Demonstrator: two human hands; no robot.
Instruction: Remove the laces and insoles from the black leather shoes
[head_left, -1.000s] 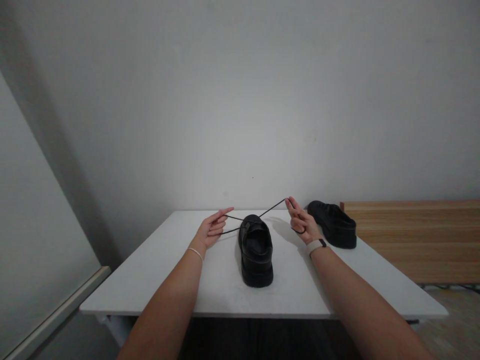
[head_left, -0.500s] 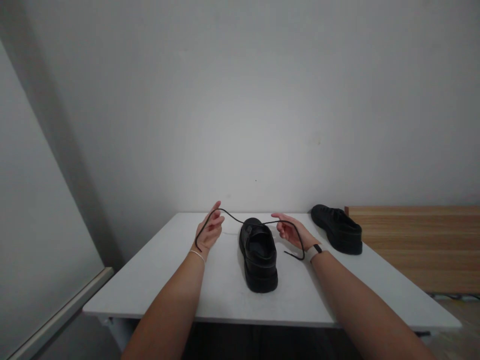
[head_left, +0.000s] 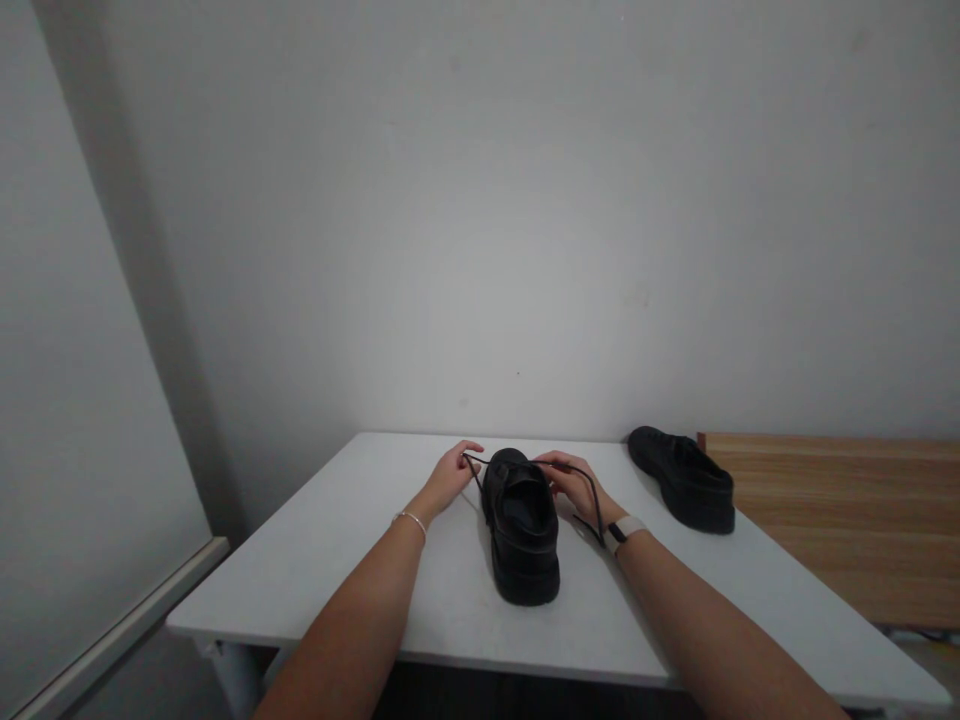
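Observation:
A black lace-up shoe (head_left: pixel 527 570) stands on the white table with its heel toward me. To its left, my left hand (head_left: pixel 448 478) pinches one end of the black shoelace (head_left: pixel 475 474), which hangs in a small loop from the fingers. My right hand (head_left: pixel 576 487) is at the shoe's right side. Its bent fingers close on the lace near the shoe's front, the fingertips partly hidden. The other length of lace runs over the back of this hand, down to the wristband.
Another black shoe (head_left: pixel 684 482) rests at the table's right edge. The white table (head_left: pixel 337 570) meets a grey wall (head_left: pixel 480 250) at the back. A wood-grain board (head_left: pixel 825 520) lies beyond the right edge, and a pale panel (head_left: pixel 82 350) stands at the left.
Both hands have moved inward to the shoe. The left fingers, earlier spread with the lace draped over them, now pinch it. The right fingers have closed in at the shoe. The view has tilted slightly.

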